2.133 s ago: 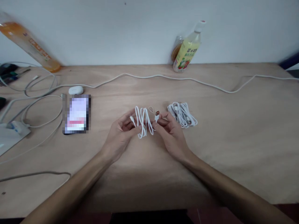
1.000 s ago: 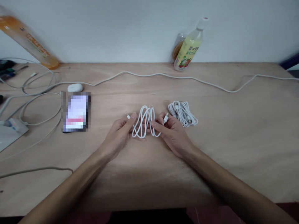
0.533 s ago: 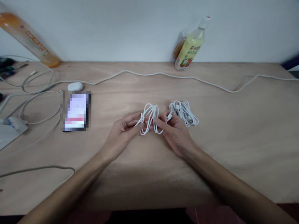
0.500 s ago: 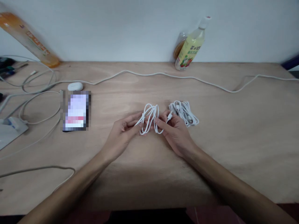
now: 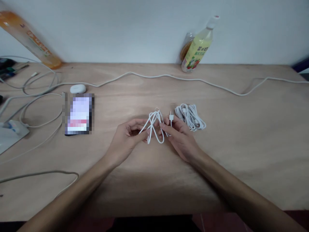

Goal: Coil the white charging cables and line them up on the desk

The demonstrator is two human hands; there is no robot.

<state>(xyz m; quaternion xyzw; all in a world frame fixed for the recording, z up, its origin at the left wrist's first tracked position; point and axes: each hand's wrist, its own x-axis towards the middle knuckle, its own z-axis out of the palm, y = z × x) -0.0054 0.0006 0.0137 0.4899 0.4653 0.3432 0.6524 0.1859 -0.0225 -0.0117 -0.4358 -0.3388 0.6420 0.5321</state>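
Between my two hands, just above the table, is a looped white charging cable (image 5: 150,130). My left hand (image 5: 127,135) pinches its loops from the left, thumb on top. My right hand (image 5: 180,133) grips the other side, with the thumb pressed on the loops. The cable's white plug (image 5: 171,116) stands up by the right index finger, metal tip pointing away from me. Some fingertips are hidden behind the loops. Just beyond my right hand lies a bundle of coiled white cables (image 5: 191,117) with metal plugs showing.
A phone (image 5: 78,114) with a blurred screen and a white earbud case (image 5: 78,89) lie to the left. One long white cable (image 5: 166,76) crosses the table. A yellow-green drink bottle (image 5: 198,48) and an orange bottle (image 5: 33,42) stand by the wall. A power strip (image 5: 12,135) sits far left.
The loops have shifted and spread into a crossed shape between my fingers. The plug has turned from slanting right to pointing straight away from me. Both hands stay nearly in place.
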